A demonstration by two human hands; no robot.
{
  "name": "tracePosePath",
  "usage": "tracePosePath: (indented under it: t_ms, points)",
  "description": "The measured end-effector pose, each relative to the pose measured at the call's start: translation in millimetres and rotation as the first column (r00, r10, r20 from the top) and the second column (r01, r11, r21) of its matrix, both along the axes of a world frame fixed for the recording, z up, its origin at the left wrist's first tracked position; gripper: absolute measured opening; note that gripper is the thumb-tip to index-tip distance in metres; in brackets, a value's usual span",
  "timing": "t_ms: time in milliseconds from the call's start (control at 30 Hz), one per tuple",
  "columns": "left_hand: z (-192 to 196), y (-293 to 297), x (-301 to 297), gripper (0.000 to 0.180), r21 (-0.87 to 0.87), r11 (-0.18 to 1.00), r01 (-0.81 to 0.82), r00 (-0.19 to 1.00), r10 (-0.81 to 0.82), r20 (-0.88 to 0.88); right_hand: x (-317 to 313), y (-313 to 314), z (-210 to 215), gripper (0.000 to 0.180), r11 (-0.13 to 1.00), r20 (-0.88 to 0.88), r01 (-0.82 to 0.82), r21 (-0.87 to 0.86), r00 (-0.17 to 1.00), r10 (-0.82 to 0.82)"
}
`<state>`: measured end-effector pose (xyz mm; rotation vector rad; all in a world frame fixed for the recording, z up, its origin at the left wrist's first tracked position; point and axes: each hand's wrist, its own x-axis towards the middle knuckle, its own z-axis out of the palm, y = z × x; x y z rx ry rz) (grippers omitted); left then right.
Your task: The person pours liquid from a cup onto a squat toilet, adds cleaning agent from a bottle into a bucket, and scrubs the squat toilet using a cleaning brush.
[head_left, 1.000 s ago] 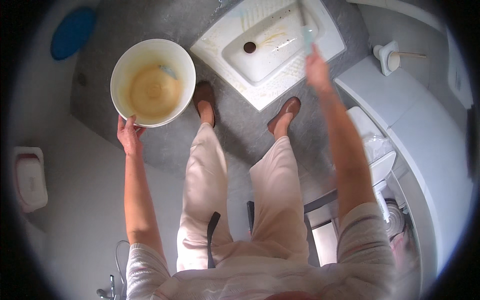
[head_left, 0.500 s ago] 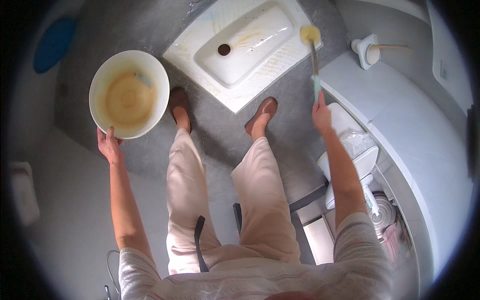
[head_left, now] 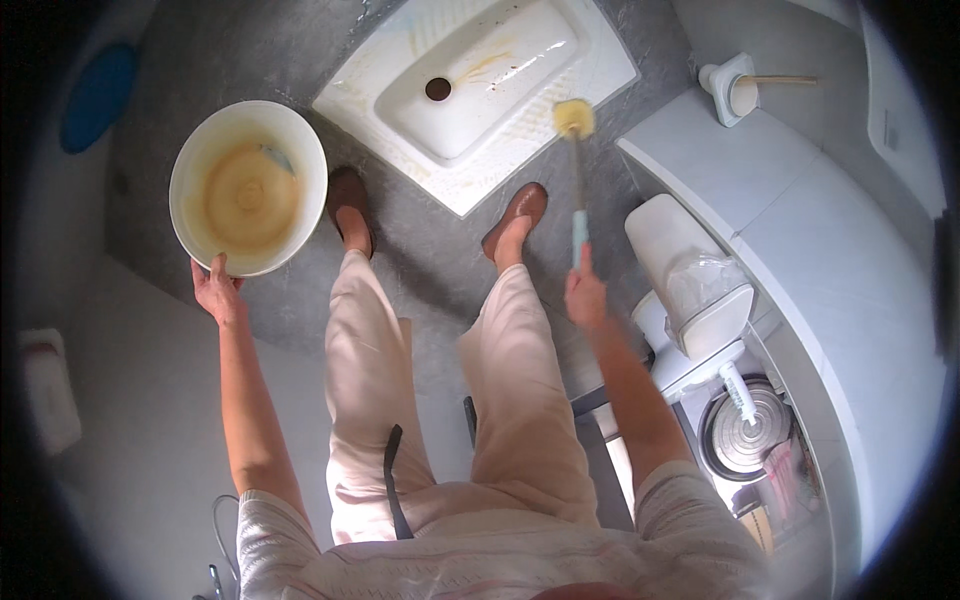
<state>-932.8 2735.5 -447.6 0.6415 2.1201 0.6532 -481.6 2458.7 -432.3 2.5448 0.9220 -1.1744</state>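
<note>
My left hand (head_left: 218, 292) grips the near rim of a white bucket (head_left: 182, 215), its thumb over the edge. The bucket is tilted so that its yellow-brown stained inside shows, with a bluish patch at its upper right. My right hand (head_left: 586, 298) is closed round the pale blue-green handle of a toilet brush (head_left: 579, 190). The brush's yellow head appears over the near right edge of a white squat toilet (head_left: 470, 185); whether it touches cannot be told. Brown-yellow streaks and specks mark the toilet's basin around its dark drain hole.
A white bin (head_left: 672, 232) with a clear plastic bag stands at my right beside a pale ledge (head_left: 790, 210). On that ledge sits a white holder (head_left: 730, 92) with a wooden stick. A blue oval thing (head_left: 98, 97) is at the far left. My brown shoes rest on grey floor.
My right hand has swung the toilet brush left and nearer to me, from the toilet's right corner to its near right edge. My left hand keeps the bucket almost in place.
</note>
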Motion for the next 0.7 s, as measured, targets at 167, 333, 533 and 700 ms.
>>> tracePosePath:
  t_ms: [167,333,533,700]
  points:
    - [0,-1,7,0.048,0.027,1.0,-0.006,0.994,0.003,0.112,13,48,-30,0.054,0.991,-0.071,-0.118,0.058,0.99,0.122]
    - [-1,-3,-2,0.045,-0.046,0.996,0.083,0.995,-0.08,0.064,39,87,-43,0.048,0.992,0.016,0.123,0.034,0.992,-0.124]
    - [2,-2,10,0.048,-0.031,0.999,0.01,0.998,-0.009,0.055,93,86,-30,0.047,0.988,0.159,-0.15,0.048,0.977,0.141]
    - [0,-9,3,0.048,-0.058,0.998,-0.006,0.999,0.009,0.054,15,8,-6,0.048,0.838,-0.143,-0.484,-0.251,0.875,0.463]
